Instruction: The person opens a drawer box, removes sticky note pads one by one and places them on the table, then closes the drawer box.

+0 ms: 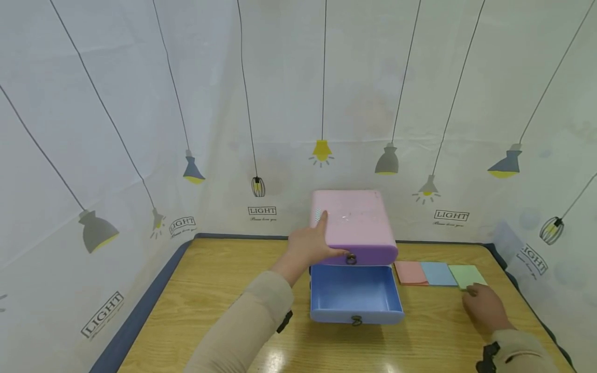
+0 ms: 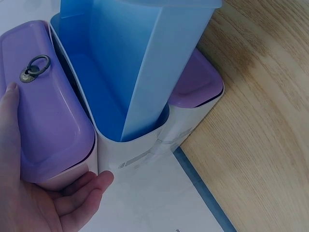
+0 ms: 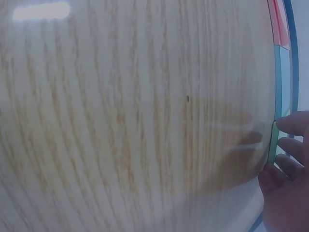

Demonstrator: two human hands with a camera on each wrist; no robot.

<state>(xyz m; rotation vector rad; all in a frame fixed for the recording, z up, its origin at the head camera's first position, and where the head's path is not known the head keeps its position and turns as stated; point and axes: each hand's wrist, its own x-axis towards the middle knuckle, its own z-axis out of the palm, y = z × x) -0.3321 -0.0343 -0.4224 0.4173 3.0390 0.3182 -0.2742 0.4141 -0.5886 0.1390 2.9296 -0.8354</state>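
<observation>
A small drawer unit with a pink top (image 1: 354, 215) stands at the back of the table. My left hand (image 1: 305, 246) grips its upper left corner, with the thumb on the purple drawer front (image 1: 373, 254) beside the ring pull. The blue drawer (image 1: 356, 317) below is pulled out, its inside bare. Another purple drawer (image 2: 199, 82) shows under the blue one in the left wrist view. On the right, my right hand (image 1: 487, 309) pinches the near edge of a green sticky note pad (image 1: 466, 274); its fingers and thumb lie along that edge in the right wrist view.
A pink sticky note pad (image 1: 410, 273) and a blue one (image 1: 438, 273) lie in a row left of the green pad. Behind the wooden table (image 1: 224, 290) hangs a white cloth (image 1: 289, 103) printed with lamps.
</observation>
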